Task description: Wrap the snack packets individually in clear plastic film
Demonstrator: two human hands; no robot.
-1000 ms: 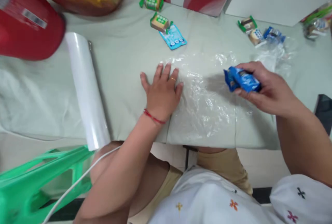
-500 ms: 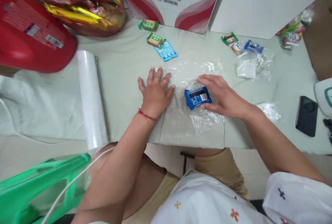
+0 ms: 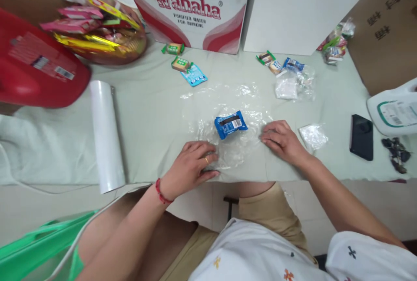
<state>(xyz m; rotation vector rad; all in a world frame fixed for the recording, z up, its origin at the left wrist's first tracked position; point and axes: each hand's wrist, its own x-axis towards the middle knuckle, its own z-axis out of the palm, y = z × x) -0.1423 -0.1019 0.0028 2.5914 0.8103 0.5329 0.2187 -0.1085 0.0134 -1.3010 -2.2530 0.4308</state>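
At the frame's centre a blue packet lies on a clear plastic sheet; the left hand and right hand are at its sides, each grip's closure one cannot tell; gentle, even handling should keep the packet steady

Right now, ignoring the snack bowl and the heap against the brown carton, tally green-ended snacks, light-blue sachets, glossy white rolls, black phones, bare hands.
Green-ended snacks: 3
Light-blue sachet: 1
Glossy white roll: 1
Black phone: 1
Bare hands: 2
Total: 8
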